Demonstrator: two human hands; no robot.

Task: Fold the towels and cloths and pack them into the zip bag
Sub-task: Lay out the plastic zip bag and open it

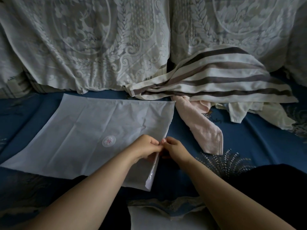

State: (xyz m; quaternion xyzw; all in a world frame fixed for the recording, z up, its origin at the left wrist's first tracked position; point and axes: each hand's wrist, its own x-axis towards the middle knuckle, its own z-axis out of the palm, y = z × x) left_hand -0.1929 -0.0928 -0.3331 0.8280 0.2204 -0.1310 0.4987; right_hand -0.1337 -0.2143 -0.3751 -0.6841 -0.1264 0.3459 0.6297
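Pinching now: both my hands meet at the right edge of the zip bag (93, 130), thumbs and fingertips closed on its opening strip.
Left hand (146, 146): fingers clenched in a pinch on the bag's edge, knuckles up, forearm reaching in from the lower left and crossing over the bag's near corner.
Right hand (174, 146): fingertips gripping the same edge from the other side, just touching my left fingertips; forearm comes in from the lower right.
Bag: a large, pale, translucent sheet lying flat on the blue patterned bedspread (249, 140), creased, with a small round pink-and-white flower emblem (108, 141) near my left hand; the glossy strip along its right edge runs down toward me.
Pink cloth (204, 130): a long crumpled piece lying just right of the bag, its far end tucked under the pile, its near end pointing toward me.
Striped towel (216, 78): white with grey and brown bands, loosely heaped at the back right, leaning against the lace-covered cushions (86, 39).
White cloth (245, 113): unfolded, sticking out from beneath the striped towel, well apart from my hands.
Near edge: a pale flat piece (149, 219) shows between my forearms; I cannot tell what it is.
Lap: dark clothing (274, 180) at the lower right.
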